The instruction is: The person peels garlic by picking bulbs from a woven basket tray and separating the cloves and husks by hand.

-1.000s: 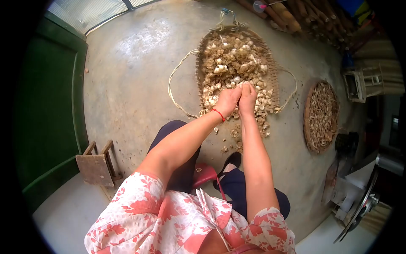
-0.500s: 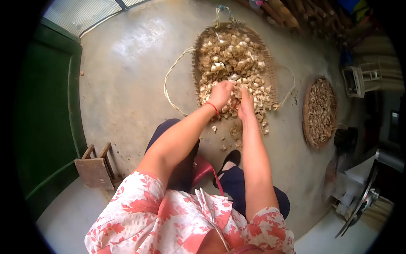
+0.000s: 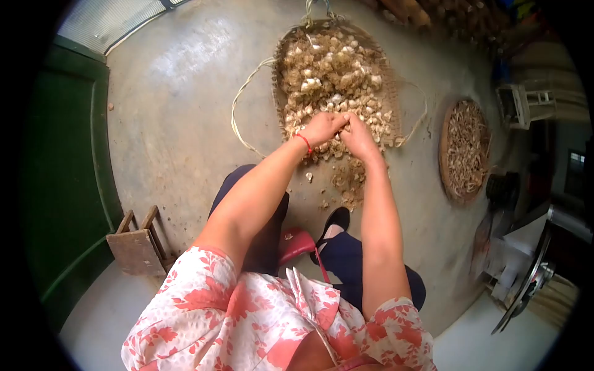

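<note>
A woven basket [image 3: 278,93] with rope loops lies on the floor, heaped with pale garlic bulbs [image 3: 337,62] and dry brown husks. Over its near end, my left hand [image 3: 323,128], with a red string at the wrist, has its fingers closed. Against its fingertips, my right hand [image 3: 359,137] is closed as well, thumb and fingers pinched together. Whatever sits between the two hands is too small and covered to make out. Loose skins and crumbs [image 3: 348,182] lie on the floor just below the hands.
To the right lies a round woven tray [image 3: 443,148] filled with dry pieces. A small wooden stool [image 3: 135,252] stands at the left by a green door [image 3: 68,167]. Logs [image 3: 405,12] are piled at the top right, near a pale wooden stool [image 3: 523,105].
My right hand has turned from fingers stretched upward to a pinch, and the two hands have come together. The whole view has shifted slightly.
</note>
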{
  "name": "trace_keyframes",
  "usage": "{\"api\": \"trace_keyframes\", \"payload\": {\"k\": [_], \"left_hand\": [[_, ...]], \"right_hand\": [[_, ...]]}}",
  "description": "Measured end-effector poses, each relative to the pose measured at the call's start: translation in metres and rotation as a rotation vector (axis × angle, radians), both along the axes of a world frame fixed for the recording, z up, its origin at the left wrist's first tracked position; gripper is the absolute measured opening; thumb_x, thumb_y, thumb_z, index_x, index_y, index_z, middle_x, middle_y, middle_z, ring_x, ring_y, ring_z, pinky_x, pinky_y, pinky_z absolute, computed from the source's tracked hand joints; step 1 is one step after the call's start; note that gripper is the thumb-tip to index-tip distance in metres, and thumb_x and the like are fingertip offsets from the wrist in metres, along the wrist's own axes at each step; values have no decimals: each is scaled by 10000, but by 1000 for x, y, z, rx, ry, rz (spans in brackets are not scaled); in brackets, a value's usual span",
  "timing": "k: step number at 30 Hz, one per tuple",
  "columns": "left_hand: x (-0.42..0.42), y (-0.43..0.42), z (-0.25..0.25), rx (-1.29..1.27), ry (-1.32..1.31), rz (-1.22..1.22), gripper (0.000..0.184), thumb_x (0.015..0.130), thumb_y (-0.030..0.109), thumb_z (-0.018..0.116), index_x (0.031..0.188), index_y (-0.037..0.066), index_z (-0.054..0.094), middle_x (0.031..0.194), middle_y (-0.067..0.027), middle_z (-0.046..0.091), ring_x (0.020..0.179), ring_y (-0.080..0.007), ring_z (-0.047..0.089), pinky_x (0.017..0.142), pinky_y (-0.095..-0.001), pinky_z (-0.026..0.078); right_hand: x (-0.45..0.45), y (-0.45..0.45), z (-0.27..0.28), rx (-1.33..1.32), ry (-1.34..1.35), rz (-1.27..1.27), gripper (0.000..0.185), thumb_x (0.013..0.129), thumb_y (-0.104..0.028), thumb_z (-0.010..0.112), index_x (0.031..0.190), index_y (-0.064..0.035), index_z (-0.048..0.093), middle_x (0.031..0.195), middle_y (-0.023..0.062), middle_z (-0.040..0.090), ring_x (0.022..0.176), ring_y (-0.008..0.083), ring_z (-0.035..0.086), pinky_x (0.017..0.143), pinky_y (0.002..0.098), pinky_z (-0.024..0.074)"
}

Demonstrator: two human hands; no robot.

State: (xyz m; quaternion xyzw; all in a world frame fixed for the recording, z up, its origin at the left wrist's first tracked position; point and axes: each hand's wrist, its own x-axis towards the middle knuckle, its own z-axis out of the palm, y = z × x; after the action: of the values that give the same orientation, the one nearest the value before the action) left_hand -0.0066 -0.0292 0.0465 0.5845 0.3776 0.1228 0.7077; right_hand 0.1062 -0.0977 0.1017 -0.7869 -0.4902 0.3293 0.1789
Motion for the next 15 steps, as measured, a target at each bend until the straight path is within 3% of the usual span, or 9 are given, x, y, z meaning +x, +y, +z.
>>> {"api": "trace_keyframes", "payload": {"k": [2,6,7,10,13,14,15], "left_hand": [[0,-2,-8,-103,-46,-33,444,927,406,479,661,59,560,540,23,434,450,-70,339,391,-257,260],[-4,-1,-12,127,96,-186,319,858,252,482,722,-5,615,608,-20,543,525,-96,443,490,-277,369],[-4,-3,-9,240,68,-157,303,860,240,483,682,20,589,577,-12,513,488,-87,404,452,-267,329],[-10,2,11,-272,-12,-210,288,861,238,485,613,94,465,508,26,381,418,-61,286,388,-247,198],[-8,4,19,-389,-21,-196,258,866,222,470,638,102,471,511,39,371,418,-54,280,388,-244,194],[-7,3,24,-386,-7,-165,302,902,281,483,657,104,475,524,42,380,417,-55,270,389,-243,191],[-5,0,22,-382,-9,-169,302,902,281,483,657,104,475,524,42,380,417,-55,270,389,-243,191]], "right_hand": [[10,-5,-15,54,142,111,355,769,-2,491,1122,-5,530,1042,213,608,1041,368,552,894,414,436],[6,-11,-8,-105,50,225,393,786,4,459,1163,-37,561,1142,197,592,1064,319,565,932,397,426],[4,-13,-5,-117,65,209,393,786,4,459,1163,-37,561,1142,197,592,1064,319,565,932,397,426],[1,-13,21,-217,263,21,364,822,-36,467,1169,-65,575,1066,166,637,1027,253,590,896,370,446],[12,-13,20,-300,359,-16,303,822,-47,477,1101,-20,593,1019,169,649,952,261,616,831,381,467],[16,-18,-2,-122,275,52,264,820,-61,490,1050,5,603,939,166,659,846,250,625,752,384,478],[16,-20,-10,-118,272,50,264,820,-61,490,1050,5,603,939,166,659,846,250,625,752,384,478]]}}
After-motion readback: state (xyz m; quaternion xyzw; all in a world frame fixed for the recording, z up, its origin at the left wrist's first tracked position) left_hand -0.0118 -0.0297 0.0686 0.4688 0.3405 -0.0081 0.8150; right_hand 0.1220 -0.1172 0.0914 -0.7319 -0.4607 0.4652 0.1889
